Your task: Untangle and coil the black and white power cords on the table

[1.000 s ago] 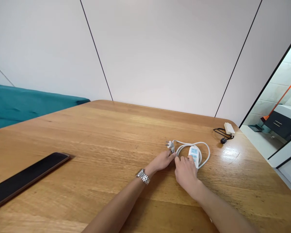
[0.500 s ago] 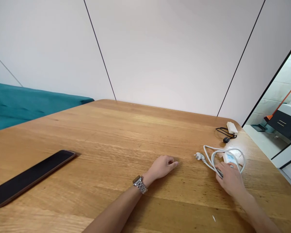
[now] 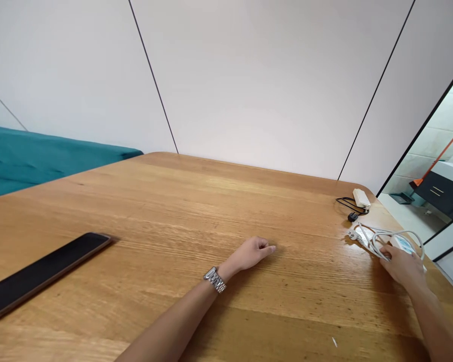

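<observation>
At the right side of the wooden table (image 3: 196, 211), my right hand (image 3: 403, 266) grips a white power strip (image 3: 402, 244) together with its looped white cord (image 3: 377, 240). The fingers and palm cover part of the strip. The cord's white plug (image 3: 355, 235) sticks out on the left. My left hand (image 3: 252, 253) rests on the wood near the middle, fingers curled in, thumb pointing right, with nothing in it. A silver watch (image 3: 214, 279) is on that wrist.
Beyond the power strip lies a white box (image 3: 361, 198) with a black cord and black plug (image 3: 352, 216). A long dark flat object (image 3: 45, 274) lies at the left. A teal sofa (image 3: 53, 156) stands behind the table's left edge. One white scrap (image 3: 334, 342) sits in front.
My right hand has moved right with the power strip and its cord, towards the table's right edge. My left hand has stayed nearly in place.
</observation>
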### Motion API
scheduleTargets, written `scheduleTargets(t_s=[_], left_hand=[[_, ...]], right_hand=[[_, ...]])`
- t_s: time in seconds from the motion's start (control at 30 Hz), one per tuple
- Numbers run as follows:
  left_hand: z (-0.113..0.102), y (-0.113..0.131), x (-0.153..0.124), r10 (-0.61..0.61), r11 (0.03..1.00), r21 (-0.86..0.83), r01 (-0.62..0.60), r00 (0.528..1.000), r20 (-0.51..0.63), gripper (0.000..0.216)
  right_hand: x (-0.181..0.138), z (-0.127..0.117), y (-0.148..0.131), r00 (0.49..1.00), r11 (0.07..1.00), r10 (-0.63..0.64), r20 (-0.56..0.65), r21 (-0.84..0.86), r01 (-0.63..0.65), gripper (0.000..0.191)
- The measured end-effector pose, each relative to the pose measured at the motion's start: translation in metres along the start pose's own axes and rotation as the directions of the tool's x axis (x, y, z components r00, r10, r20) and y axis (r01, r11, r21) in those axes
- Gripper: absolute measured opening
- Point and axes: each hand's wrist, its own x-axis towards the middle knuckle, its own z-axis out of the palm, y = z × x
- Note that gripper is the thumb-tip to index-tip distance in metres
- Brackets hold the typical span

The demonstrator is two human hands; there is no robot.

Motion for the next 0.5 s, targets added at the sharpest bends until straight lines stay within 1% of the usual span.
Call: scheduleTargets(t_s=[0.07, 0.13, 0.17, 0.2, 0.23, 0.27, 0.33, 0.37, 0.43, 0.5], left_hand=[[-0.001, -0.001, 0.002, 0.003, 1.0, -0.011, -0.002, 1.0, 0.008, 0.046], [0.0, -0.002, 0.003, 0.009, 1.0, -0.014, -0.009, 1.0, 0.011, 0.047], [0.0, -0.002, 0.004, 0.012, 1.0, -0.014, -0.012, 1.0, 0.011, 0.047], [0.0, -0.002, 0.004, 0.014, 1.0, -0.014, -0.014, 1.0, 0.009, 0.048], [0.0, -0.002, 0.004, 0.016, 1.0, -0.014, -0.016, 1.0, 0.007, 0.049], [0.0, -0.002, 0.004, 0.019, 1.0, -0.016, -0.019, 1.0, 0.005, 0.049], [0.001, -0.002, 0.004, 0.021, 1.0, -0.024, -0.02, 1.0, 0.006, 0.049], [0.0, -0.001, 0.004, 0.019, 0.999, -0.028, -0.019, 1.0, 0.007, 0.048], [0.0, 0.001, 0.003, 0.015, 0.999, -0.03, -0.015, 1.0, 0.008, 0.048], [-0.001, 0.003, 0.002, 0.009, 1.0, -0.03, -0.008, 1.0, 0.01, 0.047]], right_hand=[[-0.002, 0.002, -0.006, 0.998, 0.999, 0.016, -0.062, -0.027, -0.017, 0.032], [-0.007, 0.002, -0.022, 0.98, 0.999, -0.005, -0.201, -0.034, -0.002, 0.043], [-0.011, 0.002, -0.032, 0.96, 0.999, -0.036, -0.277, -0.016, 0.033, 0.045], [-0.015, 0.002, -0.044, 0.936, 0.995, -0.084, -0.342, 0.018, 0.096, 0.045], [-0.02, 0.002, -0.057, 0.91, 0.981, -0.141, -0.391, 0.07, 0.182, 0.042], [-0.025, 0.001, -0.07, 0.883, 0.947, -0.215, -0.417, 0.133, 0.293, 0.037], [-0.036, 0.0, -0.095, 0.836, 0.82, -0.371, -0.404, 0.281, 0.499, 0.028], [-0.041, 0.0, -0.105, 0.817, 0.745, -0.44, -0.371, 0.356, 0.563, 0.027], [-0.05, 0.001, -0.12, 0.803, 0.64, -0.512, -0.304, 0.489, 0.593, 0.037], [-0.054, 0.004, -0.127, 0.818, 0.594, -0.518, -0.25, 0.583, 0.554, 0.047]])
